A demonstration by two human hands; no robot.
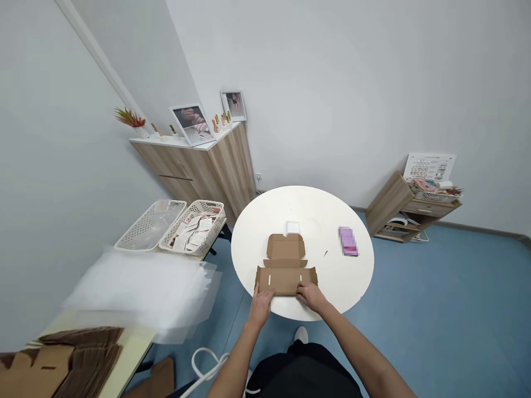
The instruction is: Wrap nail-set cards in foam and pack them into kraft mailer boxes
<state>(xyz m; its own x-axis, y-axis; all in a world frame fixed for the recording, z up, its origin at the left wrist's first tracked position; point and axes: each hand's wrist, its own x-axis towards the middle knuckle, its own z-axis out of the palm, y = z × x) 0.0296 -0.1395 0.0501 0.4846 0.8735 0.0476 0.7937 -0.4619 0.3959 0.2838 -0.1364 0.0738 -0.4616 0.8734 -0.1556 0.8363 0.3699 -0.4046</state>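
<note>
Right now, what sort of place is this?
Probably a small packing room, perhaps for a beauty-goods seller: stacked flat cardboard mailer blanks, a plastic basket of small printed packets, and a framed photo of hands on a wood-veneer cabinet.

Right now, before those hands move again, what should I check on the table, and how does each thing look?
Left hand on the cardboard box blank: ok.
Right hand on the same blank: ok.
Blank resting on the white round table: ok.
Purple packet apart from the blank: ok.
Small white item apart from the blank: cannot tell.
</note>
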